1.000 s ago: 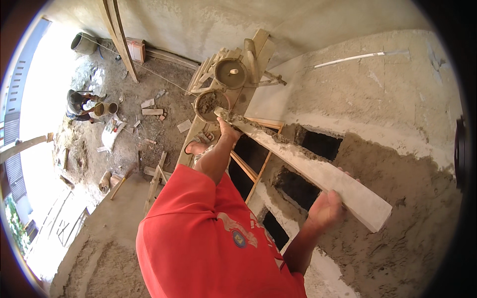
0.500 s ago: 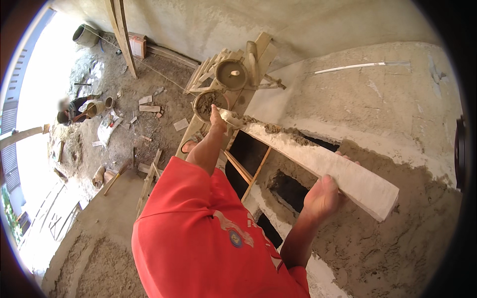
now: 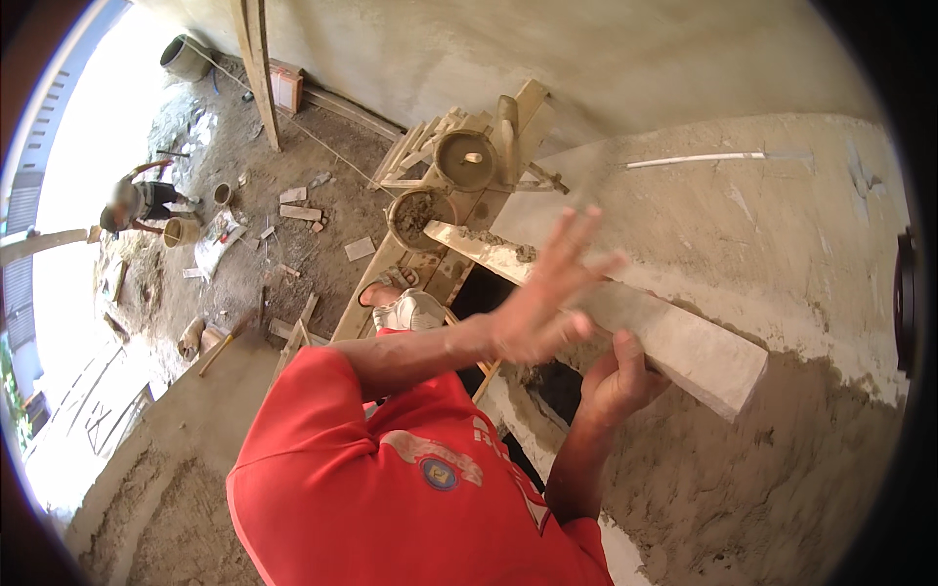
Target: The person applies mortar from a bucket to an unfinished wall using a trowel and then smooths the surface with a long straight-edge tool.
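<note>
A long pale board (image 3: 699, 352) lies slantwise across the view, its far end by the mortar containers and its broad end at the right. My right hand (image 3: 622, 379) grips the near edge of the board close to the broad end, thumb on top. My left hand (image 3: 557, 293) is over the middle of the board, fingers spread and blurred by motion, holding nothing. Whether its palm touches the board is not clear. Wet mortar clings to the board's far edge (image 3: 489, 239). Dark openings (image 3: 562, 386) in the masonry show beneath.
A mortar bucket (image 3: 420, 217) and a round container (image 3: 466, 161) of greyish liquid stand on a plank scaffold (image 3: 366, 311), where my sandalled foot rests. A plastered wall (image 3: 713, 215) rises at the right. Below left, a co-worker (image 3: 147, 200) bends beside a bucket (image 3: 182, 232) on rubble-strewn ground.
My left hand has left the board's far end by the mortar bucket and swung right to its middle. My right hand keeps its grip. The co-worker has shifted posture.
</note>
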`<action>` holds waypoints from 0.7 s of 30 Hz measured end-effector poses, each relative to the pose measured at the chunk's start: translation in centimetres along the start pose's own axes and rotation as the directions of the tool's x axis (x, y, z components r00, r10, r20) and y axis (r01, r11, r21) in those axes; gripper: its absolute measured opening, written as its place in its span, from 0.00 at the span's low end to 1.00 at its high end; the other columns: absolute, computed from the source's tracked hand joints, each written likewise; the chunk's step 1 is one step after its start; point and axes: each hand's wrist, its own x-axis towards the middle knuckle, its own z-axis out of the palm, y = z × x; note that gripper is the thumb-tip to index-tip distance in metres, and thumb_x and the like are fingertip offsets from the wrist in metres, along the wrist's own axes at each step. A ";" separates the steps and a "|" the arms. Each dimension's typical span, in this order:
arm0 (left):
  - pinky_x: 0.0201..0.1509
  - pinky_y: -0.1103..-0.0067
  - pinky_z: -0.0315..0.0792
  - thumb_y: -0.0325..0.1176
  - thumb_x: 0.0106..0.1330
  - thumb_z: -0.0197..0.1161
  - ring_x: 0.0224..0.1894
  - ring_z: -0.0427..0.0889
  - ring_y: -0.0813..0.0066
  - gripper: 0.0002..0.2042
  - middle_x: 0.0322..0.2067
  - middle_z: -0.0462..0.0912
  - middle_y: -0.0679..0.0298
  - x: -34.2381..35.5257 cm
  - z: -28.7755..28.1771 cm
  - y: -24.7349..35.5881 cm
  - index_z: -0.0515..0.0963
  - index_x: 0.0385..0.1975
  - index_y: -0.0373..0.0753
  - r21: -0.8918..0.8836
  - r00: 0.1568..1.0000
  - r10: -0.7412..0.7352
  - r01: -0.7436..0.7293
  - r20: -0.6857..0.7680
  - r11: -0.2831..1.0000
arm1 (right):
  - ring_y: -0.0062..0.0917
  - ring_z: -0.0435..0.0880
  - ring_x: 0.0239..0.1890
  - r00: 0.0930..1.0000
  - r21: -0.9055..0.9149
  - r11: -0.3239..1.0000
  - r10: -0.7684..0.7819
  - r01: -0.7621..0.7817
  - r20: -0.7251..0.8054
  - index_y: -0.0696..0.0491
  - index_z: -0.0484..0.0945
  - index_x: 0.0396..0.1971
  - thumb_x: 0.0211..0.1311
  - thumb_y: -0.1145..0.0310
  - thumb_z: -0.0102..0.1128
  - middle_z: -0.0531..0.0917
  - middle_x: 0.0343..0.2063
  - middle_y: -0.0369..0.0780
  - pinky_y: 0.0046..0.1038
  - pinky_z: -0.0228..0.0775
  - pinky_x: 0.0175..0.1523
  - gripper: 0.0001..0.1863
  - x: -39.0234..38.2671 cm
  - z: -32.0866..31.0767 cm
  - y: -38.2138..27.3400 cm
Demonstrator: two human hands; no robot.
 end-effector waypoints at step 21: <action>0.69 0.53 0.31 0.67 0.64 0.22 0.69 0.30 0.36 0.38 0.68 0.30 0.42 -10.0 1.3 -15.2 0.59 0.66 0.49 0.072 0.802 -0.581 0.594 -0.139 0.801 | 0.41 0.68 0.57 0.989 0.058 0.992 -0.117 0.112 0.087 0.61 0.55 0.60 0.39 0.83 0.56 0.69 0.49 0.47 0.47 0.61 0.63 0.41 -1.0 3.0 2.2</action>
